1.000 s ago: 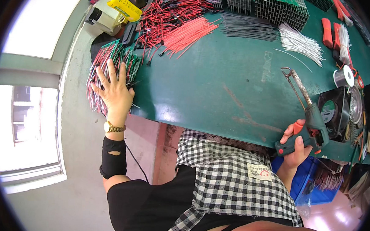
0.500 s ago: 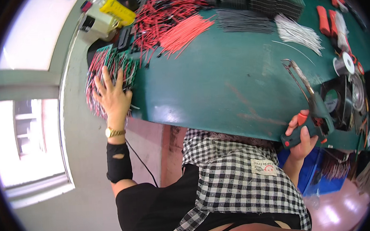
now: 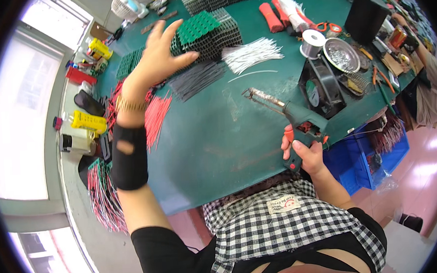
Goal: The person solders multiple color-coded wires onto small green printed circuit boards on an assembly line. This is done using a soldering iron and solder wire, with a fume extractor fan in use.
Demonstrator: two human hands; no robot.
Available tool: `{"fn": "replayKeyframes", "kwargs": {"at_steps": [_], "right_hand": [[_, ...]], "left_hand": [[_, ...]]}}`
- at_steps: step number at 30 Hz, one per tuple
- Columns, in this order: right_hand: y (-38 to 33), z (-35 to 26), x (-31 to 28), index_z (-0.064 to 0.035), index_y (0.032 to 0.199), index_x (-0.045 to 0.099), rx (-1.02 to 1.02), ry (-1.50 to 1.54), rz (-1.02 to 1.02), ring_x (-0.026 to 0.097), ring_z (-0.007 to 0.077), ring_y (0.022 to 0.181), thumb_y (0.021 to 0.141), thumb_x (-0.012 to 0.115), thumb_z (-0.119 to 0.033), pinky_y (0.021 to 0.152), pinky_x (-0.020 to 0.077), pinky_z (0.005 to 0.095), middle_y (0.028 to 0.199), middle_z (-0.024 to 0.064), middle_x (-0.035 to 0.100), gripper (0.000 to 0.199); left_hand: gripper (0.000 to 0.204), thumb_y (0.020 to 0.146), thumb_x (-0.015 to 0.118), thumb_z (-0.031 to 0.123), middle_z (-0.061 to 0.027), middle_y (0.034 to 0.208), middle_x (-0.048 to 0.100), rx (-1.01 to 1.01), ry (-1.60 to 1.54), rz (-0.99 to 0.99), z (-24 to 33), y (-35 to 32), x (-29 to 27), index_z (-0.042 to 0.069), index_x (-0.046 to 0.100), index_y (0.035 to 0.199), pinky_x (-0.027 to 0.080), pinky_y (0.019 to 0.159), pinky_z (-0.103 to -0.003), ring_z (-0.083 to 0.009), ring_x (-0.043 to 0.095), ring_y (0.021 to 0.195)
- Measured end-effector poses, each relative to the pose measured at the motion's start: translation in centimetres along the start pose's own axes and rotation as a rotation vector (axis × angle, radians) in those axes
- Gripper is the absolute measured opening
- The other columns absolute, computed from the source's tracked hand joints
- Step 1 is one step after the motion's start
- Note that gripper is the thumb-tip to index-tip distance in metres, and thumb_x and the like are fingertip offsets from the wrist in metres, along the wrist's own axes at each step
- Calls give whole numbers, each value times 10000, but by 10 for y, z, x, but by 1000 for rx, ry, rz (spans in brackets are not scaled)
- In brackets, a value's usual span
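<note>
My left hand (image 3: 159, 57) is raised over the far left of the green table (image 3: 214, 147), fingers spread and holding nothing. It is nearest a stack of green circuit boards (image 3: 199, 28), and its wrist hides part of the red and black wires behind it. My right hand (image 3: 307, 156) grips the dark green handle of a soldering gun (image 3: 300, 115), a finger by the orange trigger. The gun's tip points up and left above the table. Loose black wires (image 3: 197, 80), red wires (image 3: 158, 117) and white wires (image 3: 253, 54) lie in bunches beyond it.
Wired boards (image 3: 102, 193) hang at the left edge, near a yellow bottle (image 3: 88, 122). A solder spool (image 3: 313, 43), a metal dish (image 3: 342, 55) and a black fan (image 3: 320, 87) stand at right. A blue bin (image 3: 348, 163) sits below. Another person's arm (image 3: 430, 66) shows far right.
My left hand has left the wired boards at the left edge and moved up and away over the table. The view has turned rightward. My right hand still holds the soldering gun.
</note>
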State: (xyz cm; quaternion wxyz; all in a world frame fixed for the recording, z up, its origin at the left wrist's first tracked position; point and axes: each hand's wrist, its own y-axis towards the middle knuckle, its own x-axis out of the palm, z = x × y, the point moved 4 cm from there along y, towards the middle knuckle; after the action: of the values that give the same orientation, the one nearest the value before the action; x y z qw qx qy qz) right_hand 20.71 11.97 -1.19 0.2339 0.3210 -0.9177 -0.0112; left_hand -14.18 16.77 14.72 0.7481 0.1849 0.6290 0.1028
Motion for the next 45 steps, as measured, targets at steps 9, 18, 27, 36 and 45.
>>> {"fn": "replayKeyframes", "kwargs": {"at_steps": [9, 18, 27, 36, 45], "right_hand": [[1, -1, 6, 30, 1184, 475, 4, -41, -10, 591, 183, 651, 871, 543, -94, 623, 498, 296, 871, 149, 596, 344], [-1, -3, 8, 15, 1173, 495, -15, 22, 16, 595, 148, 697, 883, 543, -34, 608, 509, 279, 875, 112, 601, 298], [-11, 2, 4, -23, 1245, 432, -58, 20, -2, 586, 162, 742, 890, 511, -86, 640, 497, 301, 932, 124, 576, 370], [-15, -1, -4, -25, 1221, 423, -155, -62, 60, 580, 169, 679, 879, 550, -219, 608, 490, 306, 883, 148, 573, 414], [-17, -2, -5, -6, 1215, 422, -257, -37, 107, 581, 179, 675, 848, 545, -173, 627, 494, 310, 885, 169, 571, 421]], "left_hand": [[1124, 580, 831, 459, -232, 1447, 312, -107, -59, -305, -69, 98, 81, 62, 240, 1449, 241, 1104, -366, -314, 283, 1361], [973, 576, 819, 341, -193, 1347, 447, -45, -59, -24, -60, 86, 64, 97, 362, 1400, 310, 1068, -389, -330, 400, 1275], [977, 508, 834, 294, -187, 1330, 439, 165, -315, -278, 51, -58, 47, 53, 412, 1356, 293, 1069, -413, -352, 391, 1255], [917, 556, 837, 366, -227, 1358, 357, 25, -145, -257, 108, -99, 99, 130, 426, 1342, 311, 1007, -491, -409, 356, 1236], [966, 523, 818, 439, -235, 1344, 366, 28, -156, -495, 166, -157, 53, 108, 427, 1342, 308, 982, -512, -391, 395, 1191]]}}
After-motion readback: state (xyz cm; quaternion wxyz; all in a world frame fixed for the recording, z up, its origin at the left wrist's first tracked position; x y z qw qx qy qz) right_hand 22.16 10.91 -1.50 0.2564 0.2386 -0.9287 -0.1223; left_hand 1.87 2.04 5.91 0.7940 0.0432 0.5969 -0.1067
